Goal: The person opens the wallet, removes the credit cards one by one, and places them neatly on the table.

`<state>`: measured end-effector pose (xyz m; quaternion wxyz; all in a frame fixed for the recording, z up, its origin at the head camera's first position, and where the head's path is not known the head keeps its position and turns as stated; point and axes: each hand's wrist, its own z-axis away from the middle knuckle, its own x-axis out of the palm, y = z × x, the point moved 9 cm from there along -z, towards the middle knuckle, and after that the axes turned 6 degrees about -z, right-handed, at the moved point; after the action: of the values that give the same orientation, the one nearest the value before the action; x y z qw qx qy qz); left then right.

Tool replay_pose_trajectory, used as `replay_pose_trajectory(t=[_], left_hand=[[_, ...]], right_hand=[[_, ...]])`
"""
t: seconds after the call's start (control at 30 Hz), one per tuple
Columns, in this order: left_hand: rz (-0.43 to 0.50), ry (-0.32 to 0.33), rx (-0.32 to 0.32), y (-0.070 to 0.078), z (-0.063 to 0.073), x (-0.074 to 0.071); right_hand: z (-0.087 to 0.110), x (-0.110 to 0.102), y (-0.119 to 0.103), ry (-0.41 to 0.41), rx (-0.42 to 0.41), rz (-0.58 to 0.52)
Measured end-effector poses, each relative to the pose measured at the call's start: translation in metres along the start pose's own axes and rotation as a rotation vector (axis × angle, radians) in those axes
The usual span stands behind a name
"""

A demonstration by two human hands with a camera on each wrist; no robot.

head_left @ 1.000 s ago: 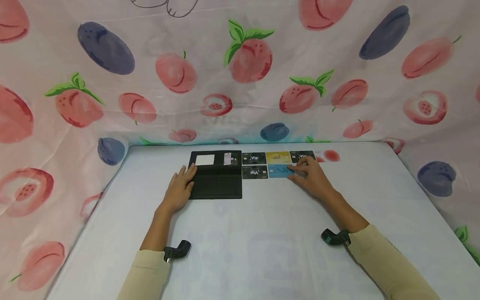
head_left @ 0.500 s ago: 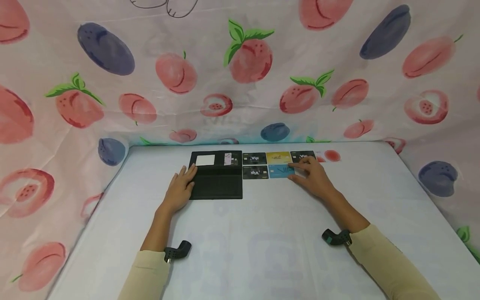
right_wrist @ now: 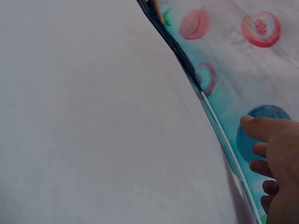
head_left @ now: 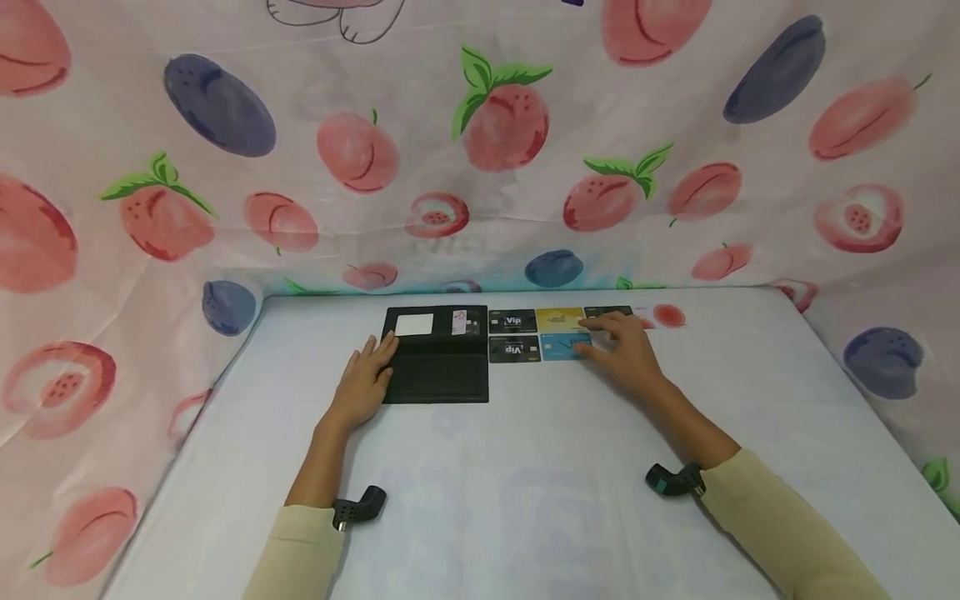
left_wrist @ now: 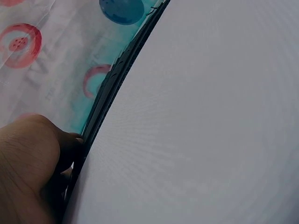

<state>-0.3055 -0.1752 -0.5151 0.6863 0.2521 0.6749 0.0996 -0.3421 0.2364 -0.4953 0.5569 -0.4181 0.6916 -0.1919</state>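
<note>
A black wallet [head_left: 435,377] lies spread flat near the table's far edge, a white card [head_left: 414,324] in its upper half. My left hand [head_left: 362,385] rests on the wallet's left edge with extended fingers; in the left wrist view the hand [left_wrist: 32,163] partly hides the wallet. Over the blue card [head_left: 557,346] hovers my right hand [head_left: 624,354], thumb and fingers apart, nothing visible between them. A yellow card [head_left: 558,319] and black cards [head_left: 513,322] lie in rows beside the wallet. The right hand partly covers the black card [head_left: 607,312] at the row's right.
Right of the cards lies a small red-and-white printed piece [head_left: 667,316]. A white cloth [head_left: 487,483] covers the table. Behind it hangs a fruit-patterned curtain [head_left: 465,75]. Each wrist carries a black camera [head_left: 360,506].
My right hand has risen slightly off the blue card, its fingertips shifting toward the yellow card. The left hand stays on the wallet. The head view has shifted a little.
</note>
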Motion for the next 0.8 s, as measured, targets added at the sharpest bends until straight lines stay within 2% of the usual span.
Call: replay_pose_trajectory(t=[0.3, 0.67, 0.8], left_hand=[[0.014, -0.002, 0.005, 0.000, 0.001, 0.000], [0.013, 0.013, 0.011, 0.000, 0.002, -0.001], [0.016, 0.013, 0.008, -0.001, 0.002, -0.001]], right_hand=[[-0.011, 0.017, -0.023, -0.015, -0.077, 0.057], [-0.022, 0.032, -0.044, -0.023, -0.166, 0.062], [-0.026, 0.039, -0.051, -0.032, -0.175, 0.063]])
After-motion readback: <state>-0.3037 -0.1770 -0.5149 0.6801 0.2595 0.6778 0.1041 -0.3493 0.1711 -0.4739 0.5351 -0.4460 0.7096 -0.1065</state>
